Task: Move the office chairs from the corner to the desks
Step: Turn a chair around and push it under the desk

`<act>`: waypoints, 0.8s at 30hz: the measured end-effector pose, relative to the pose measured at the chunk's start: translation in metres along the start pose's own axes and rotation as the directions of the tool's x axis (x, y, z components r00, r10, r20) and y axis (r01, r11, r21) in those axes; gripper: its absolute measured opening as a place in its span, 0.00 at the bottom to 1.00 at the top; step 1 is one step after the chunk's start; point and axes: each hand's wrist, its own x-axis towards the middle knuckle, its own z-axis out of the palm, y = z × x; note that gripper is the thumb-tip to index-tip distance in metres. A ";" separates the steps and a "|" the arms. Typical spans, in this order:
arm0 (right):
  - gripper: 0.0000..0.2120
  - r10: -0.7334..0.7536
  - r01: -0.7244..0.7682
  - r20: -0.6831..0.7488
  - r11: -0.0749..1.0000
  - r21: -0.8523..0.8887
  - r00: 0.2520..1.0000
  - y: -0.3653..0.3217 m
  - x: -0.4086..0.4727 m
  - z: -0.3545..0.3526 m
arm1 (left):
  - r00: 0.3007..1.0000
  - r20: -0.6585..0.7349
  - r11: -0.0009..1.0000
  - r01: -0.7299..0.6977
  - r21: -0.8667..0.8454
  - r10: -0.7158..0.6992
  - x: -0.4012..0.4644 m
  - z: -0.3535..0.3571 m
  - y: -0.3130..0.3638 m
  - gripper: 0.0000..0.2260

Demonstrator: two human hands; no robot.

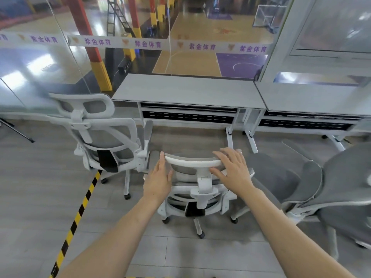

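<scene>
both hands, left (158, 183) and right (233, 170), fingers straight on chair headrest (192, 161); grey plank floor (40, 187); desk (188, 91) beyond

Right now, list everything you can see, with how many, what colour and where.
office chairs: three, white frames with grey mesh; one at left, one in the middle facing the desk, one at the right edge
desks: two, light grey, side by side along the glass; one in the middle, one at right
floor tape: one strip, yellow and black, lower left
glass wall: banner with purple lettering, behind the desks
left hand: open, against the middle chair's headrest
right hand: open, resting on that headrest
</scene>
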 end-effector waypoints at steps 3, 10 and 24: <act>0.44 0.303 -0.304 0.024 0.947 0.099 0.953 0.020 -0.019 0.005 | 0.977 0.116 0.978 0.161 0.131 -0.177 -0.005 0.019 -0.012 0.33; 0.49 0.534 -0.563 0.482 0.821 -0.097 0.695 0.059 -0.037 0.035 | 0.895 0.319 0.933 0.225 0.280 -0.312 0.003 0.040 -0.018 0.36; 0.53 0.525 -0.567 0.483 0.820 -0.069 0.701 0.067 -0.019 0.052 | 0.903 0.337 0.953 0.194 0.231 -0.266 0.042 0.032 -0.026 0.36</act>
